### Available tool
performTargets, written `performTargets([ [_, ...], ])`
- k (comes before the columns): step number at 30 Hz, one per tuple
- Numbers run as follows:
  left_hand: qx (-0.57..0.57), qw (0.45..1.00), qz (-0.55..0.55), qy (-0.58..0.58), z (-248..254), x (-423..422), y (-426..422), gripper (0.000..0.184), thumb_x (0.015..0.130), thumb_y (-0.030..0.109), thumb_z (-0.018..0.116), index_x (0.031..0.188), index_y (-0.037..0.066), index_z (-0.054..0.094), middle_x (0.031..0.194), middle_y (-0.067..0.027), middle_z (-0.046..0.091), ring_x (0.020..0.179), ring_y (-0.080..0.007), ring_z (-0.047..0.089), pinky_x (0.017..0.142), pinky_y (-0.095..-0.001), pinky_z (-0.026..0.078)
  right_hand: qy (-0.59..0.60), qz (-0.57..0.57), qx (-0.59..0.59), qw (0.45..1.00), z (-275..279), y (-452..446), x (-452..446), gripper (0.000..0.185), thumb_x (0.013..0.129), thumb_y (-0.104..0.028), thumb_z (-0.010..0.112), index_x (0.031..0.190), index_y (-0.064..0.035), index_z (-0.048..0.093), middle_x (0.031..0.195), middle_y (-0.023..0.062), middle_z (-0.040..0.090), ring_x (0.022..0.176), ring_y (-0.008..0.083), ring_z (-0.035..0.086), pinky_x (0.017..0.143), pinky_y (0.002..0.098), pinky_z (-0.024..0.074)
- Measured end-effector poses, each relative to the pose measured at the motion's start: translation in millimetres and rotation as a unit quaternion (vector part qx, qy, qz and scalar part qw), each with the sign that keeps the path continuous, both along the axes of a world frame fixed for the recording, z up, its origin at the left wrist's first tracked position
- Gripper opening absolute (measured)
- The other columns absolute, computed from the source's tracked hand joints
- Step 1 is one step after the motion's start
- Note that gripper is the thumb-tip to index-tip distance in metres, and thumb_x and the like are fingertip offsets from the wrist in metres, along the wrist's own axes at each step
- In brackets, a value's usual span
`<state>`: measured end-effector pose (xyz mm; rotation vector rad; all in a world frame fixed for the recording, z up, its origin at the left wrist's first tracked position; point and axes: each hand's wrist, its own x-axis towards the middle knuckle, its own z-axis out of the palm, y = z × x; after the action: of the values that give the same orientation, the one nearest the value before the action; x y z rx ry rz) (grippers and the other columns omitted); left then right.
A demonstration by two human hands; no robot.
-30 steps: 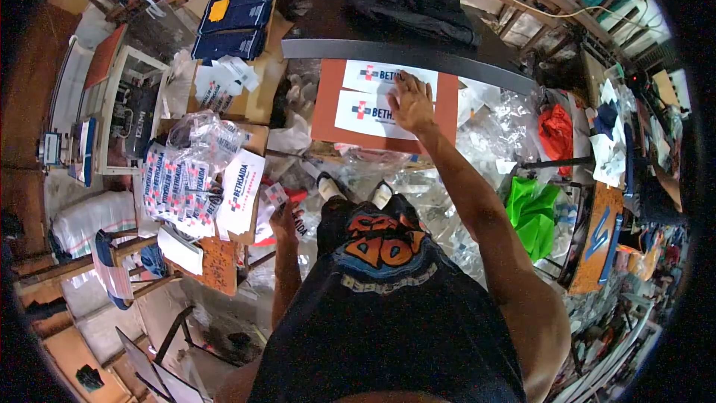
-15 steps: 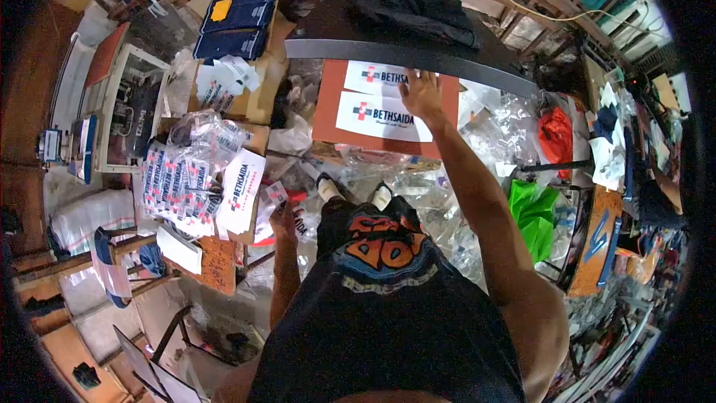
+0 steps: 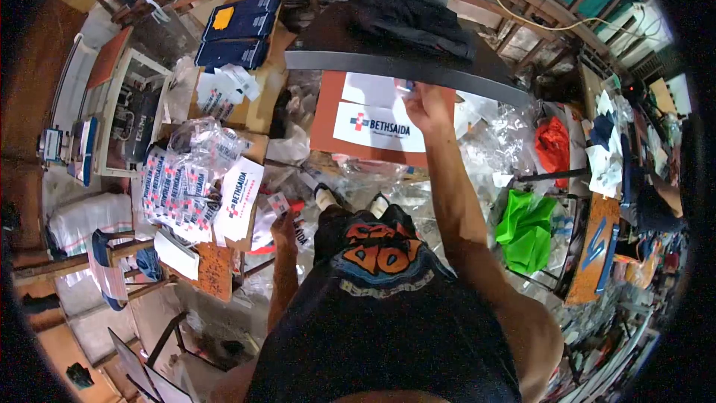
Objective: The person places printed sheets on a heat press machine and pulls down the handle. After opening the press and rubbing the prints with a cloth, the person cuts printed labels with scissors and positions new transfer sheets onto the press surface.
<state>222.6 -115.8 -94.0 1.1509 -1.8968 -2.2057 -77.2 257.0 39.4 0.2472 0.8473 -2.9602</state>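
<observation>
On the red-brown board (image 3: 322,123) lie two white pieces, which may be cloth or paper. The near white piece (image 3: 343,134) bears a red and blue cross and the word BETHSAIDA. Behind it, the far white piece (image 3: 367,88) shows plain white. My right hand (image 3: 430,110) is over its right part, fingers closed on a small piece of printed film (image 3: 405,90). Low at my left side, my left hand (image 3: 283,228) pinches a small clear printed film (image 3: 278,203).
A black heat press plate (image 3: 321,61) overhangs the board's far edge, with black cloth (image 3: 418,26) on it. Printed films (image 3: 179,190) and a white BETHSAIDA piece (image 3: 240,198) lie left. Green plastic (image 3: 526,231) and a red bag (image 3: 552,145) are right. Plastic litters the floor.
My right hand has closed and drawn back slightly from the far white piece. Its print no longer shows there, and a bit of film is in my fingers. My left hand stays low.
</observation>
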Motion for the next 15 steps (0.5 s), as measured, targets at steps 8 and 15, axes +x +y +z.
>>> performTargets([
  [8, 0.058, 0.998, -0.012, -0.006, -4.1, -18.3, 2.7, 0.026, 0.098, 0.024, 0.068, 0.109, 0.0, 0.073, 0.096, -0.0081, 0.075, 0.075, -0.0171, 0.071, 0.062, -0.0277, 0.054, 0.115, -0.022, -0.253, 0.96, 63.3, -9.4, 12.5, 0.042, 0.104, -0.037, 0.051, 0.136, -0.0136, 0.064, 0.147, 0.0067, 0.06, 0.135, 0.0283, 0.055, 0.116, 0.0478, 0.0413],
  [15, 0.06, 0.998, -0.026, -0.019, -11.1, -9.4, -0.5, 0.029, 0.099, 0.026, 0.066, 0.113, 0.001, 0.073, 0.098, -0.0084, 0.076, 0.072, -0.0186, 0.072, 0.059, -0.0274, 0.052, 0.136, 0.008, -0.291, 0.947, 98.4, -17.1, 36.8, 0.054, 0.107, -0.044, 0.033, 0.147, -0.0171, 0.057, 0.16, 0.0085, 0.046, 0.152, 0.034, 0.034, 0.125, 0.0589, 0.0171],
])
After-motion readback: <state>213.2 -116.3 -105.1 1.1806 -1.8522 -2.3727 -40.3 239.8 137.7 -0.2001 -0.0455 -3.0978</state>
